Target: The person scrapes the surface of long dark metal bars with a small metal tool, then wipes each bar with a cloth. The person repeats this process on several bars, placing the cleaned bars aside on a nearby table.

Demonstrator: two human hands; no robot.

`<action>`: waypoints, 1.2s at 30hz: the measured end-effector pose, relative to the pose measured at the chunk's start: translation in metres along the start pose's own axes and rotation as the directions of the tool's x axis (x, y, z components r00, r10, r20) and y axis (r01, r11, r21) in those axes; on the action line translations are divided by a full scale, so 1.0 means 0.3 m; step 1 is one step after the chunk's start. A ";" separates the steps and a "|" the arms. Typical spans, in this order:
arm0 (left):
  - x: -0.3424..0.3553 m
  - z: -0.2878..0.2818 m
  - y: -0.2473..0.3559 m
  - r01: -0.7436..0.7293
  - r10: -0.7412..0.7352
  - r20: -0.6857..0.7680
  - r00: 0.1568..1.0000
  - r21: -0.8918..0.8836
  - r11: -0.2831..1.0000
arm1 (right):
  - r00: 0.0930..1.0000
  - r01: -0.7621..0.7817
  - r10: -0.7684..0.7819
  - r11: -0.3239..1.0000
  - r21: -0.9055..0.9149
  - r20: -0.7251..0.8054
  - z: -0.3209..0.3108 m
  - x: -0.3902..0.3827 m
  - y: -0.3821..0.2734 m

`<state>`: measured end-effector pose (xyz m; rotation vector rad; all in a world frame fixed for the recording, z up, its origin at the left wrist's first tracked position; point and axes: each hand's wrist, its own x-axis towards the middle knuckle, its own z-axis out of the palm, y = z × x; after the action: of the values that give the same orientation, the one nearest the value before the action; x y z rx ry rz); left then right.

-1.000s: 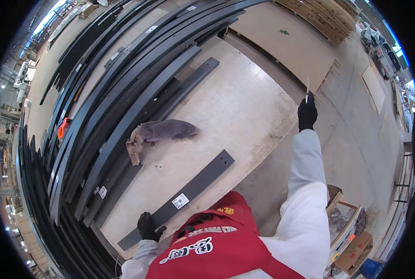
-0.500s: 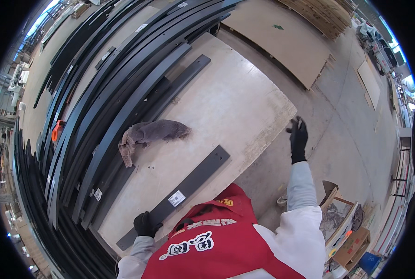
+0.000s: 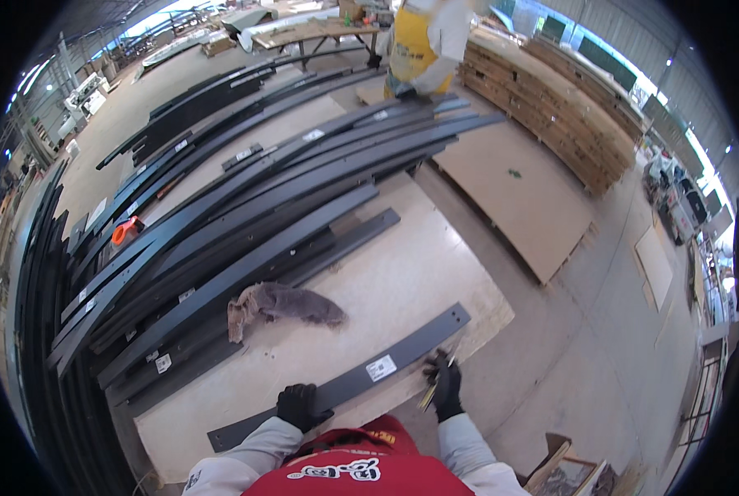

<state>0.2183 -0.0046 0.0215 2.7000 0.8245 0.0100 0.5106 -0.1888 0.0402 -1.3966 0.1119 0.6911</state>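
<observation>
Along the table's (image 3: 419, 256) near edge lies the dark board (image 3: 349, 385), flat. Your left hand (image 3: 298, 406) rests on it; can't tell if it's clamping. Your right hand (image 3: 445, 387), just beside, is closed around a slim tool (image 3: 426, 399). Board looks stiff, moderately heavy, maybe slick: grip both long edges, toward the ends. Rag (image 3: 293, 305), then stacked boards (image 3: 262, 223), beyond.
</observation>
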 end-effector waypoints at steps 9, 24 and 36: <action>-0.031 0.019 0.001 0.016 -0.021 -0.096 0.995 -0.046 0.999 | 0.994 -0.009 0.025 0.989 -0.145 0.106 0.069 -0.036 0.089; -0.011 0.110 -0.004 -0.048 0.079 -0.237 0.968 0.134 0.990 | 0.895 0.054 0.115 0.930 -0.363 0.430 -0.148 0.211 0.023; 0.133 0.059 0.273 0.259 -0.255 -0.059 0.965 0.077 0.963 | 0.865 0.051 0.263 0.801 -0.597 0.427 -0.282 0.707 -0.586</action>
<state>0.2978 -0.0523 0.0259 2.6568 1.2103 -0.0182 0.7965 -0.1892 0.0765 -1.7668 -0.4801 1.2397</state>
